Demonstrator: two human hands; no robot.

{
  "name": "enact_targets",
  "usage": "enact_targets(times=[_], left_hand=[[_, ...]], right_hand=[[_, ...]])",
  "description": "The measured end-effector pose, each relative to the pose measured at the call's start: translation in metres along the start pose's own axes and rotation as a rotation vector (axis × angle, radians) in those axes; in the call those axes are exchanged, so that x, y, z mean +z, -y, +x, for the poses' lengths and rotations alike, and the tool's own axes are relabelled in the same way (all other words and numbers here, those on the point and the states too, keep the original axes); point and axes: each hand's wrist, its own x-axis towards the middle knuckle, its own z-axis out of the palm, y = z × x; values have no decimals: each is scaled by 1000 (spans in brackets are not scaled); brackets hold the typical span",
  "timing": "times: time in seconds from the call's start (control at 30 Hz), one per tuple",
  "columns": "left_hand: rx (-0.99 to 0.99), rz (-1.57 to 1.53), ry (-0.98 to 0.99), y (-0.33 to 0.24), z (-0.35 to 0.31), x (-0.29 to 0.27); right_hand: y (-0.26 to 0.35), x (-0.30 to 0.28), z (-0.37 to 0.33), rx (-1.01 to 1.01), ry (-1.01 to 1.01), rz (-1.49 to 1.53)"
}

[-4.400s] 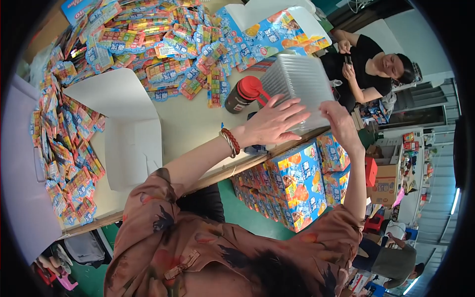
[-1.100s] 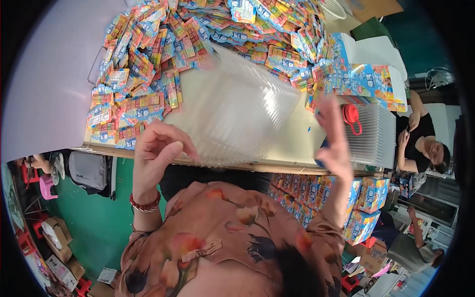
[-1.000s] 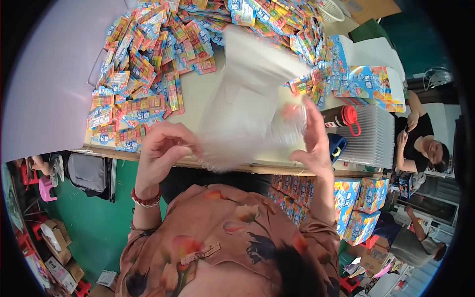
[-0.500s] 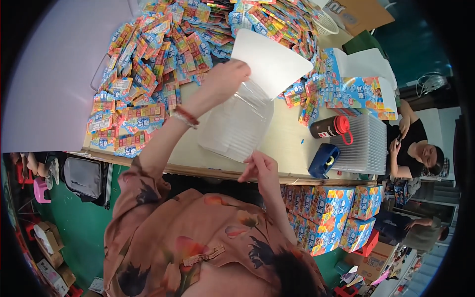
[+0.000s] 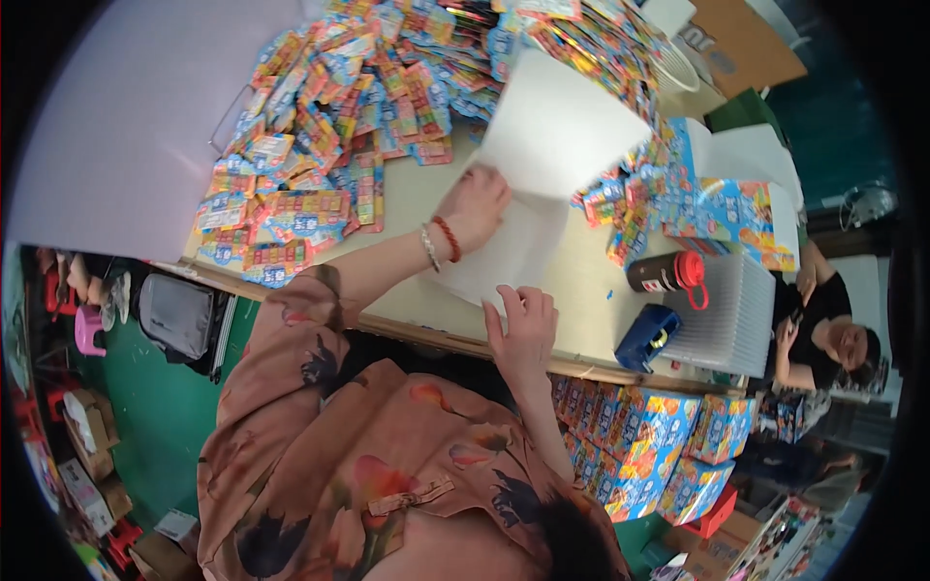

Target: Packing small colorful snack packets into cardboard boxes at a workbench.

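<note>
The right hand (image 5: 524, 327), half open, was at the near edge of the white box (image 5: 539, 172) on the bench (image 5: 588, 321), grip unclear; the blurred left hand (image 5: 475, 205), loosely curled, hid part of the box, its hold unreadable. Farther, packets (image 5: 387, 102) ran out of view.

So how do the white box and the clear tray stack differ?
The white box is opaque with a smooth raised flap; the tray stack is see-through and ridged. The left hand is at the white box; neither hand is at the tray stack. Both sit on the table.
</note>
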Motion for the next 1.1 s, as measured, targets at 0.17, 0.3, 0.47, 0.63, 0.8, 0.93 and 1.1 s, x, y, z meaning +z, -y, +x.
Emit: enact_targets(times=[0.17, 0.3, 0.47, 0.63, 0.8, 0.93, 1.1], left_hand=[[68, 563, 69, -24, -3, -7], [101, 21, -28, -25, -18, -41], [65, -727, -425, -3, -71, -89], [-294, -946, -464, 67, -145, -68], [-655, -950, -395, 94, -237, -30], [-1007, -1029, -579, 104, -278, -10], [-1186, -826, -746, 128, -311, 4]], right_hand=[[0, 6, 6, -291, -51, -227], [-32, 14, -2, -134, 249, -358], [-73, -6, 0, -42, 224, -450], [-78, -20, 0, 33, 245, -467], [-7, -45, 21, -55, 92, -380], [39, -8, 46, -112, 118, 290], [75, 106, 105, 40, 358, 688]])
